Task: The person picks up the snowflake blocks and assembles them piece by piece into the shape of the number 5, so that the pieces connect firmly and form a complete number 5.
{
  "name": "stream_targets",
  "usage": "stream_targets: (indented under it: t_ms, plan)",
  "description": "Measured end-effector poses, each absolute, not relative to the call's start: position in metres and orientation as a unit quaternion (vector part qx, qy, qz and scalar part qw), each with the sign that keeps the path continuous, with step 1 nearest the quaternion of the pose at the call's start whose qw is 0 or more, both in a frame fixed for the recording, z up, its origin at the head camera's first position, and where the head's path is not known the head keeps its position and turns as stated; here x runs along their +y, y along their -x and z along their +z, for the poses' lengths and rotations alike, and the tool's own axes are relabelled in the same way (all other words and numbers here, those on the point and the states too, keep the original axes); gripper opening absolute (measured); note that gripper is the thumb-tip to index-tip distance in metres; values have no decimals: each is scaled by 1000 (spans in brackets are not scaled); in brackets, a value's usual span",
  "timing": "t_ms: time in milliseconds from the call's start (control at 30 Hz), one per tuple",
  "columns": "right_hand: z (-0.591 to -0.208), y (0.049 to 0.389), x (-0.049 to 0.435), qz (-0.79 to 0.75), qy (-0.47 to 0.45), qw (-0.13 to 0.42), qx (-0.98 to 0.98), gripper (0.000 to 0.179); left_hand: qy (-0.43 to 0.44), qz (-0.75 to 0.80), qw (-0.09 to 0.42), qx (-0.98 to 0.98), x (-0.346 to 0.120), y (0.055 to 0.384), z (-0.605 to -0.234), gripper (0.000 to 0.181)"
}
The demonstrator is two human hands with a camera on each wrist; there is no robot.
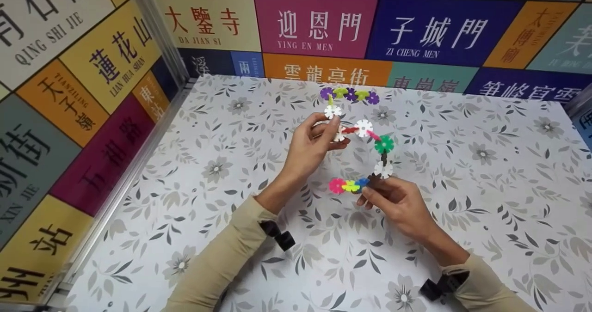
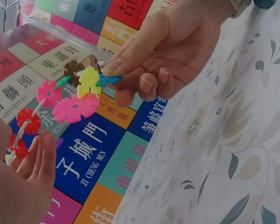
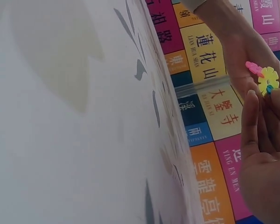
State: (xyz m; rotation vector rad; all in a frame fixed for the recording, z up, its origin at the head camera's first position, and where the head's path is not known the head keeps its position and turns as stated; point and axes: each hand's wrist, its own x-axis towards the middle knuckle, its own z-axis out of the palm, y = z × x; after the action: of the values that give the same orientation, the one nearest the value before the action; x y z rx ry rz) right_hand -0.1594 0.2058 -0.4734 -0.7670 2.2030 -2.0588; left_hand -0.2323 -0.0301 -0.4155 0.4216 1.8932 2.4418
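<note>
A curved chain of notched plastic snowflake discs (image 1: 363,128) is held up between both hands. My left hand (image 1: 309,143) pinches it near a white disc (image 1: 332,112), thumb in front and some fingers behind. From there a row of purple and lime discs (image 1: 351,94) extends at the far end. The other way run red, white, pink, green and brown discs. My right hand (image 1: 404,205) pinches the blue disc (image 1: 362,184) between thumb and fingers. Beyond that disc a yellow disc (image 2: 89,82) and a pink disc (image 2: 76,108) stick out.
A table covered in white leaf-and-flower cloth (image 1: 222,173) lies below the hands. Colourful panels with Chinese place names (image 1: 317,25) stand upright at the back and left. Each wrist carries a small black camera (image 1: 283,239) on a strap.
</note>
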Motion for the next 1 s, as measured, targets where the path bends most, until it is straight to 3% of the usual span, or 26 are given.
stream_targets:
  t_ms: [233,467,767,1000]
  plan:
    - [-474,160,204,-668,177,46,721,18,-144,777,0,613,-30,231,-418,32]
    - [-470,164,205,-710,107,68,692,50,-140,785,7,603,-34,237,-423,31]
    - [-471,168,204,-694,110,83,707,32,-117,700,15,705,-39,250,-441,33]
    - [-475,175,205,-677,75,105,724,36,-75,625,29,777,-37,258,-459,28]
